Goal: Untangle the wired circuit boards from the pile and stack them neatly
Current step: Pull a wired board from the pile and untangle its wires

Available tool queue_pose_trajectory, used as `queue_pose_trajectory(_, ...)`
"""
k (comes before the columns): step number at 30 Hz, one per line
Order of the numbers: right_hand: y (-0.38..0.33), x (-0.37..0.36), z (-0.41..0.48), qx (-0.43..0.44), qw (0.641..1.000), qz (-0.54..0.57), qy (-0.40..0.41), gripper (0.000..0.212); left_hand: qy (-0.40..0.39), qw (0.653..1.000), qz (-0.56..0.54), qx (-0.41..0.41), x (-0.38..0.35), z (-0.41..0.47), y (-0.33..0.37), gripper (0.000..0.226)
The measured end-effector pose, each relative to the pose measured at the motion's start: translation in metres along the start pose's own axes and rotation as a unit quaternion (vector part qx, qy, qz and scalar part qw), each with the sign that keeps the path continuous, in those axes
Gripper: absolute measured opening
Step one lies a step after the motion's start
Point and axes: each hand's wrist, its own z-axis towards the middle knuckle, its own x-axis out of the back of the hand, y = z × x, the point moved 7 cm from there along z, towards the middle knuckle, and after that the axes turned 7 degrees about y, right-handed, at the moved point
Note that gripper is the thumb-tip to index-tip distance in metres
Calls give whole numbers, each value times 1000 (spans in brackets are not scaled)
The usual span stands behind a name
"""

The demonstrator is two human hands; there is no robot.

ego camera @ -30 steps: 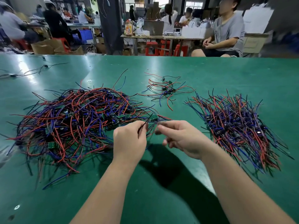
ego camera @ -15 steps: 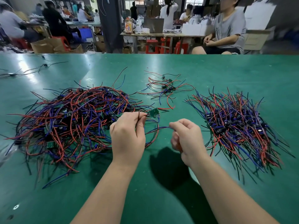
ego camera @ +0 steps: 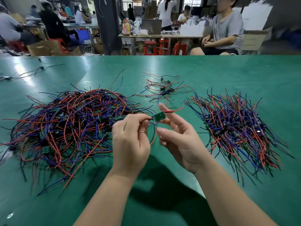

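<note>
1. Left hand (ego camera: 130,141) is up over the green surface (ego camera: 211,75). Its fingers (ego camera: 141,119) are pinched together on the wires (ego camera: 150,119) right at the left edge of a small green circuit board (ego camera: 159,116).
2. Right hand (ego camera: 182,144) is loose, with fingers (ego camera: 173,119) straight and spread just behind and right of the board. Can't tell if they touch it.
3. A red wire (ego camera: 175,110) trails off the board to the right.
4. Big tangled pile (ego camera: 68,124) sits left, sorted stack (ego camera: 236,126) right, small bunch (ego camera: 164,89) far middle.
</note>
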Motion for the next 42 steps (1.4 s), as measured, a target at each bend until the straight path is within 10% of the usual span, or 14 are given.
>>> queue_pose_trajectory(3,-12,0,0,29,999,34,-30,46,-121,955,-193,191,-24,-7,-6,15)
queue_pose_trajectory(6,-19,13,3,44,998,-22,26,27,-270,762,-388,442,-56,-35,-4,14)
queue_pose_trajectory(17,-10,41,6,-23,986,-137,97,44,-506,597,-398,478,-56,-67,6,18)
queue_pose_trajectory(22,-9,49,4,-20,964,-247,97,48,-478,612,-321,542,-64,-74,-7,26)
queue_pose_trajectory(30,2,56,9,26,894,-428,130,42,-347,754,-237,505,-62,-66,-28,23)
queue_pose_trajectory(42,-8,64,8,-50,964,-210,157,11,-378,690,-279,550,-63,-64,-19,22)
